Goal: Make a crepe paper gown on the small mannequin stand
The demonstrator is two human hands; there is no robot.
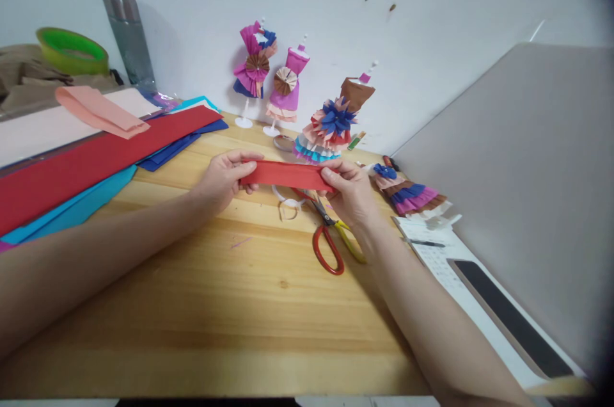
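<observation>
Red paper strip (286, 175) held level just above the wooden table (230, 292), left hand (221, 178) and right hand (349, 188) each pinching one end; the person likely does best keeping it taut with edges aligned, clear of the scissors (330, 237).

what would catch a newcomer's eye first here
The red paper strip, stretched between the left hand and right hand above the wooden table. Behind it, three paper dresses on stands line the wall, and red and yellow scissors lie by the right wrist.
</observation>
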